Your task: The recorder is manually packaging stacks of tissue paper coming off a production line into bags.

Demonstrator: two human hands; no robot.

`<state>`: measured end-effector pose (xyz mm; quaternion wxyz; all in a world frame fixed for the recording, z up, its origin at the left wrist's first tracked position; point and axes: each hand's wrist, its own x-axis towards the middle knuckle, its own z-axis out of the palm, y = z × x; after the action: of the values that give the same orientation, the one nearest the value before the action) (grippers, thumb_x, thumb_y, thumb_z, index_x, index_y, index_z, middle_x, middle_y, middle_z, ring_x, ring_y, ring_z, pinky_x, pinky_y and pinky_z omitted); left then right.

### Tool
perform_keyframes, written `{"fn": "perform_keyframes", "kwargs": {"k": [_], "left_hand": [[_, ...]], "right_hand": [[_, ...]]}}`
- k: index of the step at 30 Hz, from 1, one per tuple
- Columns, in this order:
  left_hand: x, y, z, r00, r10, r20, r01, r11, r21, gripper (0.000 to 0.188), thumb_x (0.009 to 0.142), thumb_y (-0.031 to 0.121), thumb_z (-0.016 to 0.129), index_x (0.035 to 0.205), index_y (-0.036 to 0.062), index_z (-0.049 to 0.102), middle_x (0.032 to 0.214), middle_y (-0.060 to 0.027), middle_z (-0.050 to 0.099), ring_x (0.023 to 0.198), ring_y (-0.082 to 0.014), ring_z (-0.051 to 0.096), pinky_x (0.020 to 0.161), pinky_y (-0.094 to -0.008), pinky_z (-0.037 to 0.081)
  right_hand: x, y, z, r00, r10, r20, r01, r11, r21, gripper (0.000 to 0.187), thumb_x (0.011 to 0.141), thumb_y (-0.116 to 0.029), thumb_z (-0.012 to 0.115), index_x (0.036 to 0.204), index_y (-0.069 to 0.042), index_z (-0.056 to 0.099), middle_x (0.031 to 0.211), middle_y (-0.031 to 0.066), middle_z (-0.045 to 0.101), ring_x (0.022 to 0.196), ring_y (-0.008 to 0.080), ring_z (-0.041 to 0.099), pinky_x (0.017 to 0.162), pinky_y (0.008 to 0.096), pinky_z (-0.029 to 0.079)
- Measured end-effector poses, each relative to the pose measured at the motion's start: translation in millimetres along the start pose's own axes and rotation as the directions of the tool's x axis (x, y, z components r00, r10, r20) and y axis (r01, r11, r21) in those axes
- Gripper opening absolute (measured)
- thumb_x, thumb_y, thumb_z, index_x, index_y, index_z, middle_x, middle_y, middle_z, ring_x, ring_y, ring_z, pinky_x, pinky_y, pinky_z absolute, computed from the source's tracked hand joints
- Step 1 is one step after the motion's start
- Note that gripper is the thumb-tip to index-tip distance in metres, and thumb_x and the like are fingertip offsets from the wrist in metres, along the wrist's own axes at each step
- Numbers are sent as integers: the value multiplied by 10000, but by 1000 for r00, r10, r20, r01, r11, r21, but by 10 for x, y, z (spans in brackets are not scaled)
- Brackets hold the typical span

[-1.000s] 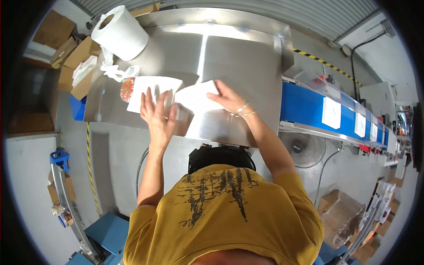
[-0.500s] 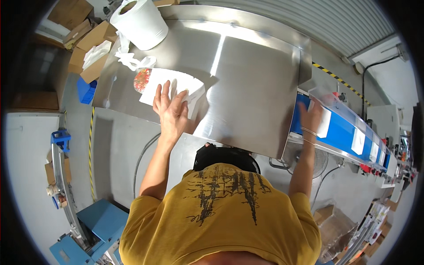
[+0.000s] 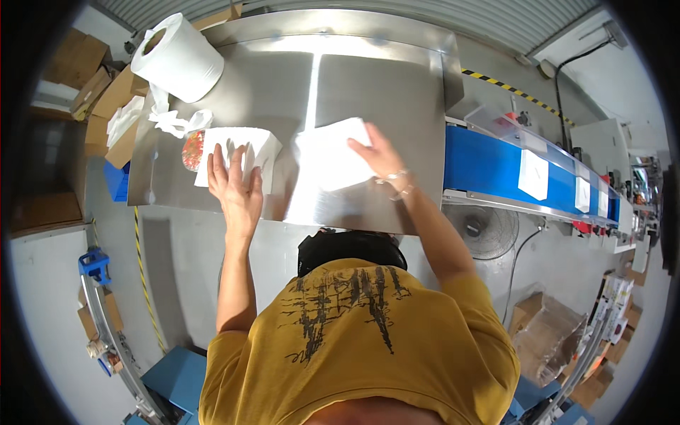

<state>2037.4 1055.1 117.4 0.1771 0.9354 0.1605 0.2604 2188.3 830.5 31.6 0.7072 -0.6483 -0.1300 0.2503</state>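
My left hand (image 3: pixel 236 190) lies with fingers spread on a white stack of flat packets (image 3: pixel 256 142), on the left part of the steel table (image 3: pixel 273 78). Against the stack's left side is a rounded red-patterned thing (image 3: pixel 192 150), partly covered. My right hand (image 3: pixel 381 154) grips one white flat packet (image 3: pixel 333 154) by its right edge, thumb on top, over the middle of the table. The packet is slightly blurred and its face looks blank.
A large white paper roll (image 3: pixel 185 60) with a loose crumpled end stands at the table's back left. On the right, a blue conveyor belt (image 3: pixel 482 157) carries several white packets (image 3: pixel 533 175) under a clear cover. Cardboard boxes (image 3: pixel 117 106) and a floor fan (image 3: pixel 484 230) flank the table.
My right hand has come left from the conveyor to mid-table and now holds a white packet. Packets on the belt have shifted away. My left hand stays on the stack; the view has turned slightly.
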Motion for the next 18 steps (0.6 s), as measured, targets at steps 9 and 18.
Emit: {"fn": "perform_keyframes", "kwargs": {"k": [9,18], "left_hand": [[-65,-71,41,1000,9,-17,-9,1000,-1,370,784,-3,633,1138,103,652,1413,-186,403,1328,-413,313,1058,-523,255],[-42,-6,-13,998,53,24,-52,998,-32,318,744,-19,649,1009,150,699,1449,-151,364,1375,-403,234,1090,-537,166]], "right_hand": [[-759,-259,-2050,664,-30,-747,-627,523,-578,521,872,-376,597,1280,-59,529,1106,158,633,1113,309,529,975,393,406],[194,-529,508,870,-244,429,424,814,-397,624,760,-201,758,1320,-141,490,1326,130,469,1274,300,406,947,376,462]]}}
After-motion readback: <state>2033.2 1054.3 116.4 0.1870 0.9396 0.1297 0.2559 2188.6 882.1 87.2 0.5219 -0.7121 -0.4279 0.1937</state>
